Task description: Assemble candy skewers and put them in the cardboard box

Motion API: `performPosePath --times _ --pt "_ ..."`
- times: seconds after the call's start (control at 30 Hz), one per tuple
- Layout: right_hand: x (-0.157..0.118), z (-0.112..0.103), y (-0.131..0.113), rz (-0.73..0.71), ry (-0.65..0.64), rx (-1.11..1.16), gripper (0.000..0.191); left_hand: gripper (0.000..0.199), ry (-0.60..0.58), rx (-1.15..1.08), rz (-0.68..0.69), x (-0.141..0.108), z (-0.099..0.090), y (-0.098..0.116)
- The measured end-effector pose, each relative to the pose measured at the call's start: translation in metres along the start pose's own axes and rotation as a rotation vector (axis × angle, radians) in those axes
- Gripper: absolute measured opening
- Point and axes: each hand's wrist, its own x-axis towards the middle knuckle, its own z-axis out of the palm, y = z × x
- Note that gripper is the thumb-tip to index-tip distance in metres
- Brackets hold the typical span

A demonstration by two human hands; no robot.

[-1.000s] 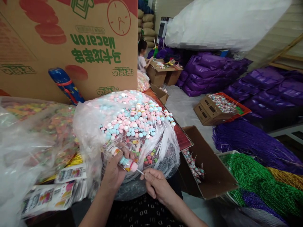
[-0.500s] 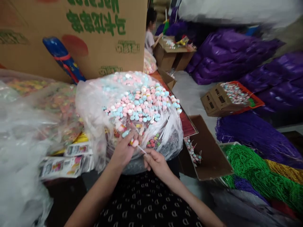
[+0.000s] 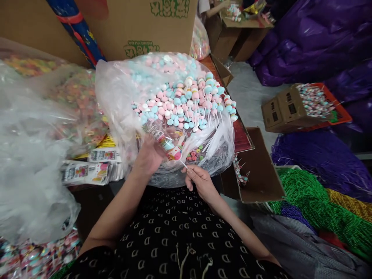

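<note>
My right hand (image 3: 200, 181) pinches the white stick (image 3: 183, 164) of a candy skewer. The candy end of the skewer is in a printed clear wrapper (image 3: 170, 147), which lies beside my left hand (image 3: 149, 157). The fingers of my left hand are smeared by motion, so their grip is unclear. Just beyond both hands, pink, blue and white candies (image 3: 167, 106) fill a big clear plastic bag (image 3: 112, 87). Several finished-looking skewers (image 3: 203, 95) rest on top of it, sticks pointing toward me. Flat printed wrappers (image 3: 87, 172) are stacked left of the bag.
An open carton (image 3: 261, 170) with wrapped skewers stands right of the red table edge (image 3: 242, 135). Green strands (image 3: 314, 201) lie beyond it. Cloudy plastic bags (image 3: 31, 128) crowd the left. Behind stands a large cardboard box (image 3: 122, 23). A person's arm (image 3: 216, 9) shows at the top.
The view has tilted downward. A printed wrapper now surrounds the skewer's candy end, which was bare between my hands. My left hand has moved back from the candies and is blurred.
</note>
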Motion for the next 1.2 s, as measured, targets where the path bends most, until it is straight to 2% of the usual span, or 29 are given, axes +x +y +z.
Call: performPosePath --times 0.07,0.13,0.23,0.3,0.5,0.57,0.67,0.73,0.83,0.9,0.97,1.07,1.2 --pt "-0.002 -0.003 0.002 -0.02 0.024 -0.093 0.046 0.04 0.063 -0.006 0.049 0.005 0.0 0.006" --pt "-0.002 -0.005 0.003 -0.119 0.106 -0.222 0.043 0.035 0.112 -0.008 0.075 0.008 0.0 0.004" --pt "0.0 -0.005 0.002 -0.296 0.245 -0.389 0.035 0.024 0.145 -0.032 0.087 0.009 0.0 -0.005" --pt "0.001 -0.002 0.001 -0.338 0.274 -0.426 0.033 0.015 0.161 -0.062 0.077 0.007 0.001 -0.012" --pt "0.0 0.008 -0.002 -0.183 0.112 -0.328 0.037 0.012 0.129 -0.094 -0.013 -0.002 0.008 -0.026" --pt "0.001 0.008 -0.002 -0.232 0.122 -0.383 0.038 0.009 0.122 -0.087 -0.023 -0.004 0.008 -0.027" --pt "0.002 0.005 -0.004 -0.397 0.19 -0.577 0.036 0.011 0.156 -0.075 -0.082 -0.002 0.005 -0.029" --pt "0.002 0.002 -0.01 -0.449 0.129 -0.645 0.035 0.016 0.186 -0.083 -0.138 0.0 0.001 -0.028" --pt "0.003 -0.003 -0.025 -0.411 -0.019 -0.53 0.037 0.021 0.215 -0.106 -0.184 0.003 -0.002 -0.028" --pt "0.006 -0.004 -0.035 -0.384 0.022 -0.437 0.036 0.022 0.222 -0.117 -0.213 0.003 -0.003 -0.028" --pt "0.011 -0.002 -0.042 -0.41 0.112 -0.44 0.03 0.022 0.225 -0.121 -0.253 0.001 -0.002 -0.031" --pt "0.021 0.004 -0.048 -0.542 0.133 -0.58 0.018 0.021 0.218 -0.118 -0.305 -0.003 -0.001 -0.038" --pt "0.029 0.012 -0.045 -0.66 0.126 -0.757 0.017 0.019 0.204 -0.11 -0.317 -0.006 -0.002 -0.044"
